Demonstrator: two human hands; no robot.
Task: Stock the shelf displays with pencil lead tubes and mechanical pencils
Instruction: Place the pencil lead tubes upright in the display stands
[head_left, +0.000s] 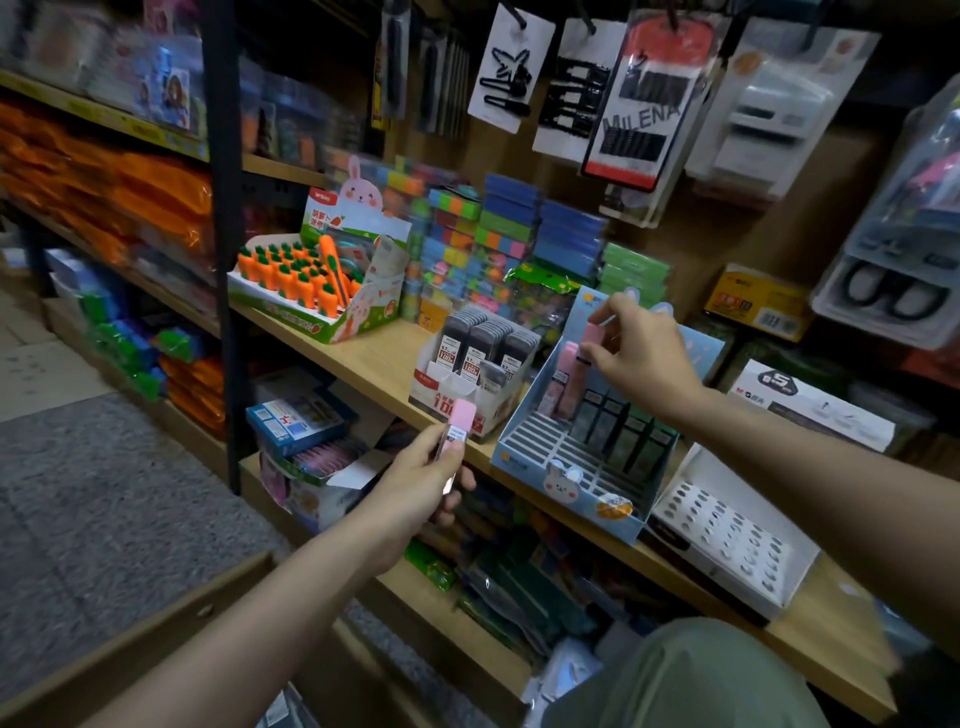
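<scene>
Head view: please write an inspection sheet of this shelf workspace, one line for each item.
Surface: wooden shelf, carrying several display boxes.
Job's things: blue bunny display with a slotted grid, a few pink tubes and dark tubes in its back rows; grey lead tube box beside it on the left; white tray with holes on the right.
Clutter: carrot eraser box; stacked coloured packs behind.
Grips: left hand holds a pink tube upright; right hand pinches a pink tube over the bunny display.
Cables: nothing seen.
Surroundings: hanging hair clip cards; grey floor mat.
</scene>
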